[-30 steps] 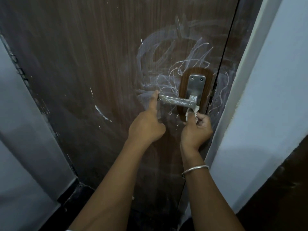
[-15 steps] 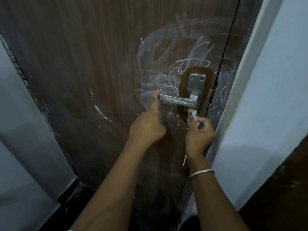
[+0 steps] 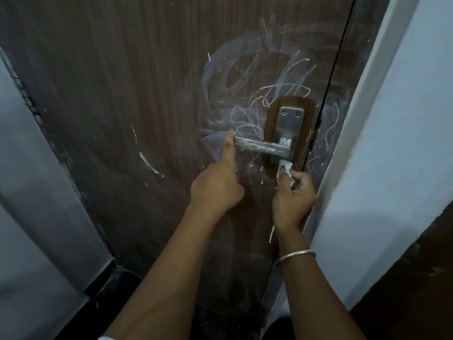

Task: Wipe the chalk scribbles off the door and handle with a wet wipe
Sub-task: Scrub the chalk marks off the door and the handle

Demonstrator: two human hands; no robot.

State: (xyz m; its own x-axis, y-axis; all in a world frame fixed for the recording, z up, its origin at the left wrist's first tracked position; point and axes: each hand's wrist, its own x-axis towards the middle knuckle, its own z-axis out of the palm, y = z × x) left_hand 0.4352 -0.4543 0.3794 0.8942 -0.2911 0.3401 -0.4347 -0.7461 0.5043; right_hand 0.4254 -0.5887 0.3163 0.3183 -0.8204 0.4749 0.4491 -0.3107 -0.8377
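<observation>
A dark brown wooden door (image 3: 152, 99) fills the view, with white chalk scribbles (image 3: 277, 94) and smears around its lock. A steel lever handle (image 3: 262, 146) juts left from its steel backplate (image 3: 289, 123) and carries chalk marks along its top. My left hand (image 3: 218, 182) holds the free end of the lever, thumb up against its tip. My right hand (image 3: 294, 195) pinches a crumpled white wet wipe (image 3: 285, 168) and presses it to the door just below the handle's base.
A pale wall and door frame (image 3: 367, 148) stand close on the right, right beside my right hand. Another grey wall (image 3: 29, 192) runs down the left. A metal bangle (image 3: 295, 257) circles my right wrist. Dark floor shows at the bottom.
My right hand with the wipe has slid slightly down and to the right, below the handle base. My left hand has kept its hold on the lever's end.
</observation>
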